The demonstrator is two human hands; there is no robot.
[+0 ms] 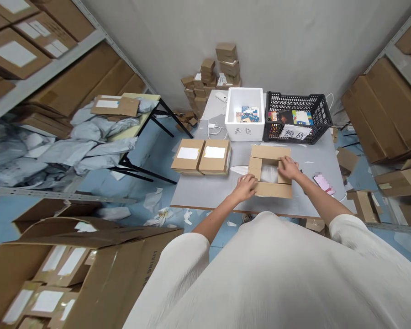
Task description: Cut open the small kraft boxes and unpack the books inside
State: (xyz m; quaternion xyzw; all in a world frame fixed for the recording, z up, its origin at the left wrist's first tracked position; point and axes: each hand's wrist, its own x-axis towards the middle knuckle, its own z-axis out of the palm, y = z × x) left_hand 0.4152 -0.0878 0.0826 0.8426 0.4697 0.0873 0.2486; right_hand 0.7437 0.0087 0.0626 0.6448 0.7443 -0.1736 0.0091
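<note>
Open kraft mailer box (pixel 270 152) on grey table (pixel 205 194), near edge, right of centre. L hand (pixel 244 188) clenched over box's near-left corner, gripping wall. R hand (pixel 289 167) draped over right wall, firmness of hold unclear. Clear plastic wrap (pixel 269 173) inside box. Left of box, just apart: 2 closed kraft boxes w/ white labels (pixel 201 156). Far side: white foam box (pixel 244 114) w/ books, black plastic crate (pixel 297 118). Phone (pixel 324 184) right of box.

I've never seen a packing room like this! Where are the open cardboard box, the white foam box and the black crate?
Open cardboard box (pixel 270 152): head view, on its far flap.
White foam box (pixel 255 133): head view, on its front wall.
Black crate (pixel 296 97): head view, on its far rim.
</note>
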